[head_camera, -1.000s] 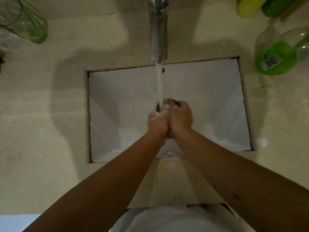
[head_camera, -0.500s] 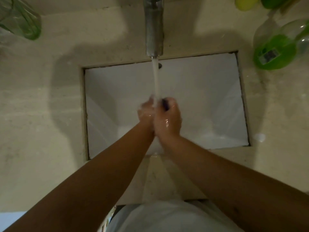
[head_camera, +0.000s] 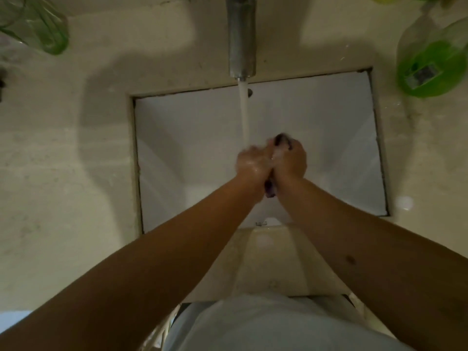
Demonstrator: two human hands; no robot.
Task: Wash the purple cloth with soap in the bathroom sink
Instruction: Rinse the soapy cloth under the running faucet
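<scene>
My left hand and my right hand are pressed together over the white sink, both closed around the purple cloth. Only small dark bits of the cloth show, one above my right fingers and one below the palms near the wrists. White lather sits between the hands. Water runs from the metal faucet in a thin stream that lands on the back of my left hand.
A beige stone counter surrounds the sink. A clear bottle with green liquid stands at the right rear. A green-tinted glass container sits at the left rear. A yellow-green object is at the top right edge.
Both hands have kept rubbing the cloth: they shifted left under the stream, then right, so the water now hits my left hand. The view has tilted slightly.
</scene>
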